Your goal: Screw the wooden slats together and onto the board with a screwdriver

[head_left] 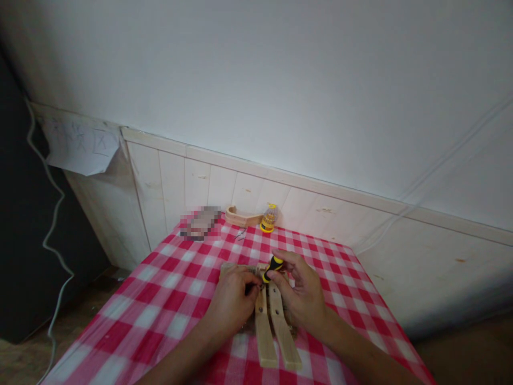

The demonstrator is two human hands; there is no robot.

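My right hand (302,289) grips a yellow-and-black screwdriver (273,267) by its handle, tilted over the work. The screwdriver's tip is hidden behind my left fingers. My left hand (236,294) is closed in a pinch close to the tip; what its fingers hold is too small to make out. Between the hands lie two pale wooden pieces (266,342), side by side, their ends towards me, with dark screws or holes in them. Under their far part is a brownish, blocky thing (229,266), mostly covered by my hands.
Towards the wall stand a curved wooden piece (240,219) and a yellow screwdriver-bit holder (269,218). Small thin metal bits (240,234) lie before them. A blurred-out flat object (202,223) is at the back left. A red-and-white checked cloth (160,299) covers the table.
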